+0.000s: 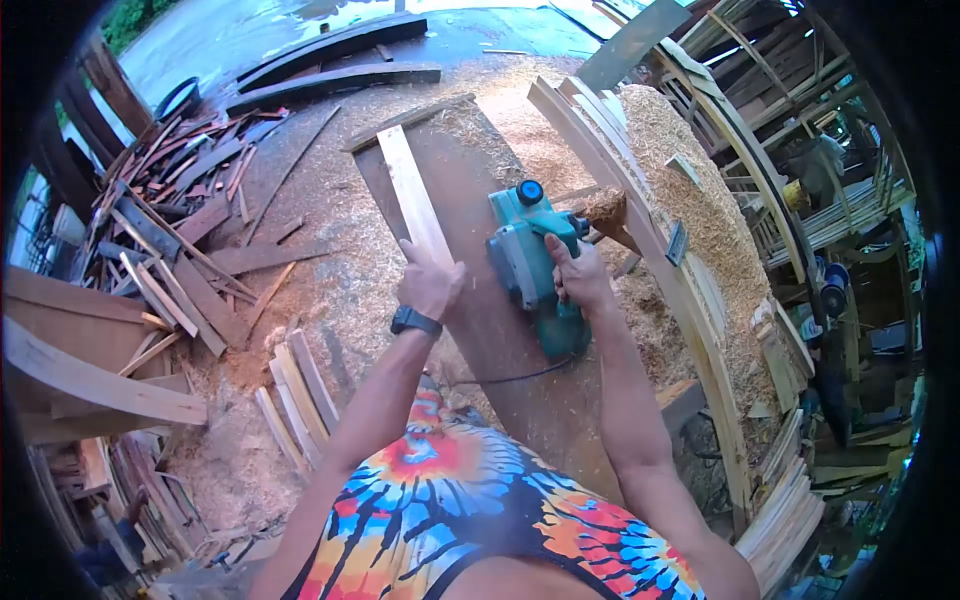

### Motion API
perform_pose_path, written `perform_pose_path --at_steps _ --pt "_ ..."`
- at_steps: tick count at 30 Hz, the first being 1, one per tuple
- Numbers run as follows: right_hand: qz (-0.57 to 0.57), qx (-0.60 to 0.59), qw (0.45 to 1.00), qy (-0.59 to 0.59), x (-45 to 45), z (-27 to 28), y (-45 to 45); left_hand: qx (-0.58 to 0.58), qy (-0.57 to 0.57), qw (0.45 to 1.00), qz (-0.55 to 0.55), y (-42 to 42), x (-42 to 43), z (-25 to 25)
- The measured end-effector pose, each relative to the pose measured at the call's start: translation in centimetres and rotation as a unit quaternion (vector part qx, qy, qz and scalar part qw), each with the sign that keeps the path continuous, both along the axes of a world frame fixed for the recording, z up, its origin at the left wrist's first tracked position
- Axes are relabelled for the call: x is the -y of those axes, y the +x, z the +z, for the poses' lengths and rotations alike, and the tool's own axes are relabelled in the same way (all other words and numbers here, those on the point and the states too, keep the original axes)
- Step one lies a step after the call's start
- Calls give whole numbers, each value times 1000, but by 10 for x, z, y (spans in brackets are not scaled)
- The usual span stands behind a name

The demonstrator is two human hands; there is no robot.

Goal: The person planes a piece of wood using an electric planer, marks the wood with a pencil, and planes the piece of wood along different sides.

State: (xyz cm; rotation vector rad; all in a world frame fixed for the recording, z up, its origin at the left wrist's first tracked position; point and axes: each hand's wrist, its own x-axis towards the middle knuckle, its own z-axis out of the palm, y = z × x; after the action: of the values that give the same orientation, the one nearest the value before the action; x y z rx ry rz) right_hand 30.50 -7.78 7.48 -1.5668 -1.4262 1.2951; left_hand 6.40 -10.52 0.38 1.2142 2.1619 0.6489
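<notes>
A pale wooden strip [408,185] lies lengthwise on a brown work board [460,180], its far end near a crosswise batten [415,120]. My left hand [431,284], with a dark watch on the wrist, grips the near end of the strip. To the right, a teal electric planer [528,262] with a blue knob rests on the same board. My right hand [580,275] is wrapped round its rear handle. The planer and the strip are apart. A dark cord runs from the planer's rear across the board.
Long planks [640,210] and a heap of wood shavings [680,150] stand close on the right. Scrap wood [200,220] is piled at the left, with upright strips [300,385] near my left forearm. Dark beams [335,85] lie at the far side.
</notes>
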Motion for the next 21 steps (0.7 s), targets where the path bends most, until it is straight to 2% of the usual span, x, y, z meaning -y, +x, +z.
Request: perform_pose_path --at_steps 1,2,5,6,7,9,10,12,15,17,21 --pt "1 -7 1000 6 1 0 -1 21 16 999 20 -3 4 0" --pt "-8 -9 1000 7 -2 -7 1 30 105 993 47 -6 4 -16" --pt "3 10 999 31 -4 -11 3 321 206 922 66 -8 11 39" --pt "12 42 999 33 -8 -16 6 369 230 899 55 -7 12 56" --pt "9 44 998 49 -6 -16 6 374 187 908 12 -14 10 67" --pt "4 50 995 83 -7 -17 4 469 209 858 -6 -18 -1 76" --pt "5 72 997 36 -9 -17 5 497 223 838 -5 -18 -6 81" --pt "10 47 997 64 -11 -19 5 552 249 796 -2 -19 -16 90" --pt "-1 -2 993 116 -10 -24 1 573 266 775 19 -20 -27 101" --pt "-7 21 995 98 -10 -23 3 552 281 784 32 -19 -30 106" --pt "1 -8 994 113 -7 -18 3 524 286 800 63 -18 -29 121"
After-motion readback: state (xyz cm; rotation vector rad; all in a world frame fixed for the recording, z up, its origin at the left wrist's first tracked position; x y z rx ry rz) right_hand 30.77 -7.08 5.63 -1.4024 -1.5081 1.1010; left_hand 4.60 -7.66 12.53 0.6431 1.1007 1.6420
